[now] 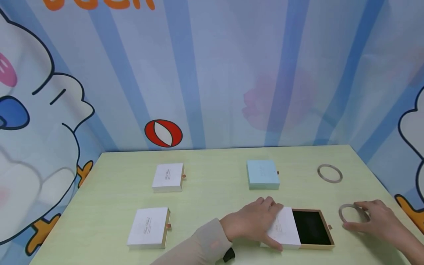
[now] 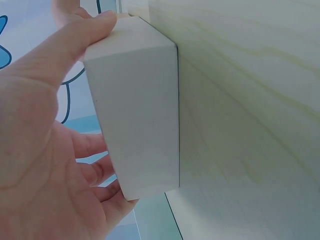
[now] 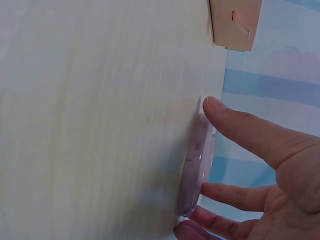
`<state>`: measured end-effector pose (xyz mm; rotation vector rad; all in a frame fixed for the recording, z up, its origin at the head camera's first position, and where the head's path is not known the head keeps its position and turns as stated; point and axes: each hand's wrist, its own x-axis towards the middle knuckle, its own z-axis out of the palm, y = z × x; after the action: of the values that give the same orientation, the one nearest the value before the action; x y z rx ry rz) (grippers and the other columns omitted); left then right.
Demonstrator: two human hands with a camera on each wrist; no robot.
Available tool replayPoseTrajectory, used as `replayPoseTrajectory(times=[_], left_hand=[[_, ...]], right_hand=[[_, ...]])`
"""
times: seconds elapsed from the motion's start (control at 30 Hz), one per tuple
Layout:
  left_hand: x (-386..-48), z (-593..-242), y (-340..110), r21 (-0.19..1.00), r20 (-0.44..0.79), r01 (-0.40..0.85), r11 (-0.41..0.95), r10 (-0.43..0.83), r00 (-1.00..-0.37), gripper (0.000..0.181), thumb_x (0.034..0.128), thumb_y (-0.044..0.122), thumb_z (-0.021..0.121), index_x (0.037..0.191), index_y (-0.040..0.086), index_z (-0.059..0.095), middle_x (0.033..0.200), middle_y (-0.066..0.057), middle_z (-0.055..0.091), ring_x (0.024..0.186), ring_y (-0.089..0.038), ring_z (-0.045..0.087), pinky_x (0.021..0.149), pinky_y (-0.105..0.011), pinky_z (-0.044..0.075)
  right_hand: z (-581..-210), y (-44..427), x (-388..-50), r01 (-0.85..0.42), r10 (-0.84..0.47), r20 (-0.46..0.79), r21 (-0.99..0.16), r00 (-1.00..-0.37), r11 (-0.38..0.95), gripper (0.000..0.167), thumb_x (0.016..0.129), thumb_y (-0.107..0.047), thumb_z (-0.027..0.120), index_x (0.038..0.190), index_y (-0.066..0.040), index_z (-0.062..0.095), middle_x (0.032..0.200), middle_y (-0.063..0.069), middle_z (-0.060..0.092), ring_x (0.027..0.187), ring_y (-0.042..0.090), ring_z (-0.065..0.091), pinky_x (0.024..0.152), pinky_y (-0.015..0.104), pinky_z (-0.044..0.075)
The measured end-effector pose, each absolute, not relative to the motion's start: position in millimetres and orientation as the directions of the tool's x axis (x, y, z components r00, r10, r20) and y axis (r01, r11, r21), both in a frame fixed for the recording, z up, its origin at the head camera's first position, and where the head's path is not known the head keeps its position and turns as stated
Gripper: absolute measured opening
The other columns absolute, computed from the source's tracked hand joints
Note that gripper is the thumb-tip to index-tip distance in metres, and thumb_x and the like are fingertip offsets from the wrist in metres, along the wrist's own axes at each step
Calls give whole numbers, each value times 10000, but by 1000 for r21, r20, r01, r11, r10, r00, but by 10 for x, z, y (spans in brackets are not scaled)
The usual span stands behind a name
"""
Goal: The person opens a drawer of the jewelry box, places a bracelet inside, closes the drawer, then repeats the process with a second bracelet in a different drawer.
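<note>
At the front right of the table, a white box has its drawer pulled out to the right, showing a black lining. My left hand grips the white sleeve across its sides; in the left wrist view the fingers and thumb span the box. To the right of the drawer, my right hand holds a greyish ring-shaped bangle between thumb and fingers. Seen from the right wrist, the bangle is pale purple and stands near the tabletop, with the hand around it.
A second bangle lies at the back right. A light blue box is at the back, right of the middle. Two closed white boxes, one behind and one in front, sit on the left. A printed backdrop stands behind the table.
</note>
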<state>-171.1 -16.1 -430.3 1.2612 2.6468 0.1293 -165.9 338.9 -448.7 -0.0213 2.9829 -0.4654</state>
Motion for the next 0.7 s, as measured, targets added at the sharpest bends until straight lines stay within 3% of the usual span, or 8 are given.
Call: replayPoseTrajectory(times=[0.2,0.43,0.7], left_hand=[[-1702,-4309,-163,165,-145,762,626,779,-609,1003,757,732,693,1503,149,362,1339,22,459,1098,-89,442,945,-187,388],[-1690,-4315,-162,166,-143,760,629,777,-613,1008,750,735,697,1502,154,361,1329,23,458,1079,-85,440,930,-179,389],[-1695,-4324,-164,162,-148,760,630,776,-613,1018,751,741,689,1511,153,351,1342,22,452,1090,-85,438,939,-180,387]], right_hand=[[-4585,3460,-1697,20,-24,-138,-305,-990,952,925,695,-458,885,1178,240,519,938,294,560,923,441,474,714,518,449],[-4884,3669,-1810,30,-12,-136,-300,-991,953,1073,603,-582,888,1188,239,521,907,221,563,861,361,483,653,400,448],[-4559,3432,-1711,-7,-59,-162,-301,-985,954,855,684,-384,909,1133,242,539,888,192,568,864,353,484,671,431,440]])
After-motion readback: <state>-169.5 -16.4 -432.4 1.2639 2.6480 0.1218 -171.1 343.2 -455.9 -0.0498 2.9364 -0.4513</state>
